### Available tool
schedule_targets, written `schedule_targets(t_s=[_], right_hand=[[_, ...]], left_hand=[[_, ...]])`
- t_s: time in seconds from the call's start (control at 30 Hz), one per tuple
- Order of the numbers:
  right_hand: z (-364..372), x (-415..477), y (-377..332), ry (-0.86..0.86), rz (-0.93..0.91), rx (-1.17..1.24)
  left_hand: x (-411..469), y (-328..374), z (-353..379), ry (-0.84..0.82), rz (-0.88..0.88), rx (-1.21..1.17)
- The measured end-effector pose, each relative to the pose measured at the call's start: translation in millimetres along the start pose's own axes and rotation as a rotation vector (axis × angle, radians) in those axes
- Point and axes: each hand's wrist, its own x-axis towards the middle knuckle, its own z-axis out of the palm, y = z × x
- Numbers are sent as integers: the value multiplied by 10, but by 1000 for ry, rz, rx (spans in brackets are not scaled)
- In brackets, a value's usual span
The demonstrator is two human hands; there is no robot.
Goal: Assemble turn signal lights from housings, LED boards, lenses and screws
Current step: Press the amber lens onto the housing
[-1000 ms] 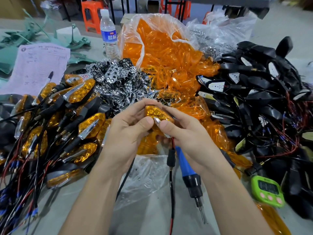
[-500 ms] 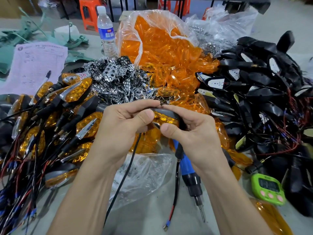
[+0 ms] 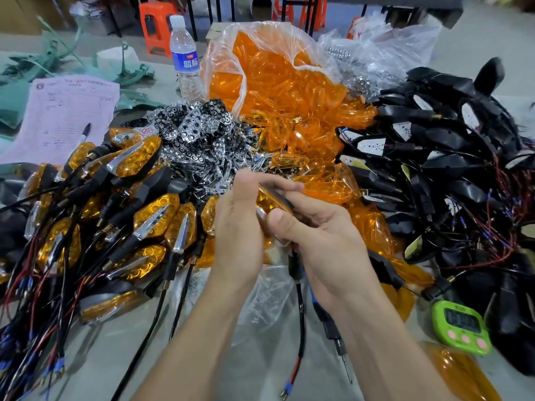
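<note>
Both hands hold one lamp (image 3: 270, 201) above the table (image 3: 254, 371), between the piles of parts. The left hand (image 3: 237, 227) grips it from the left with the thumb up on its top edge. The right hand (image 3: 318, 241) pinches it from the right, with the thumb on the near side and the fingers laid over the top. The amber lens (image 3: 265, 198) seems already seated on the black housing (image 3: 285, 198), so I judge the step to be closing or checking the joint before it is fastened. The cable (image 3: 298, 287) hangs down from the lamp, and its end is just above the table.

The next move probably calls for one hand to let go and take the screwdriver (image 3: 331, 331), which lies on the table under the right forearm. The other hand must keep lens and housing pressed together, with the screw hole turned up.

The hands cover most of the lamp. I cannot tell whether the lens is fully snapped in, whether the LED board is inside, or where the screw hole is. No loose screw can be seen. The left fingers are hidden behind the lamp, and the right fingers are blurred. The screwdriver handle is mostly covered by the arm.
</note>
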Motion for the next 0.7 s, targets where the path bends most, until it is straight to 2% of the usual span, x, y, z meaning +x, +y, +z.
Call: schedule_targets(t_s=[0.1, 0.23, 0.3, 0.37, 0.43, 0.57, 0.63, 0.7], right_hand=[[39, -5, 35, 50, 83, 77], [-12, 28, 19, 37, 107, -24], [-120, 92, -99, -57, 137, -177], [-204, 158, -219, -148, 171, -364], [-212, 225, -290, -164, 137, -449], [-243, 281, -307, -74, 33, -38], [-314, 264, -278, -53, 26, 96], [-372, 220, -227, -76, 3, 101]], left_hand=[[46, -42, -6, 66, 138, 161], [142, 21, -104, 3, 104, 271], [228, 93, -191, -114, 120, 464], [316, 170, -253, -307, 127, 663], [358, 213, -226, -410, 101, 681], [268, 128, -105, -290, -29, 347], [166, 23, -109, -266, -40, 344], [83, -73, -141, -276, 14, 389]])
